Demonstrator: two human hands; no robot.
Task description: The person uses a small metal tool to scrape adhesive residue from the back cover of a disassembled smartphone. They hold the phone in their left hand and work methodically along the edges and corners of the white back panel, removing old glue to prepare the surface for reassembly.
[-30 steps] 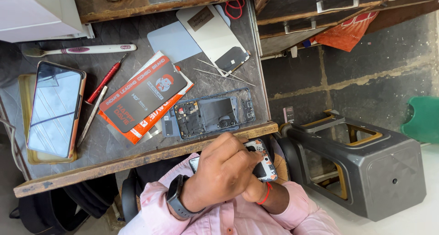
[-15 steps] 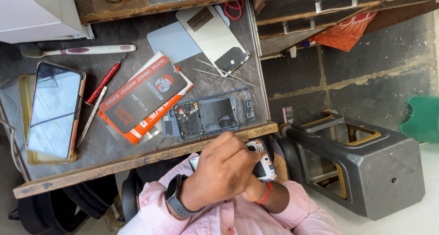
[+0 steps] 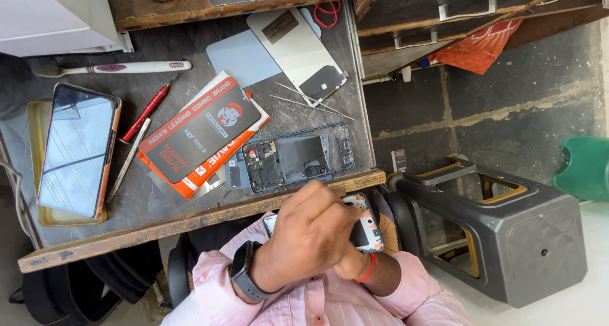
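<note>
My left hand [image 3: 311, 237], with a dark watch on its wrist, lies over a small phone in a patterned case [image 3: 368, 221], fingers curled on the phone's upper edge. My right hand [image 3: 352, 262], a red thread around its wrist, is mostly hidden under the left and grips the phone from below. Both hands hover just in front of the wooden bench edge [image 3: 190, 221]. On the bench right above them lies an opened phone body [image 3: 292, 158] with its boards bared.
Red-and-black packets [image 3: 200, 132], a red screwdriver [image 3: 147, 113], tweezers [image 3: 304, 100], a white back cover [image 3: 298, 53], a toothbrush [image 3: 114, 67] and a phone on a tray [image 3: 76, 151] lie on the bench. A grey plastic stool [image 3: 507, 231] lies on the floor at right.
</note>
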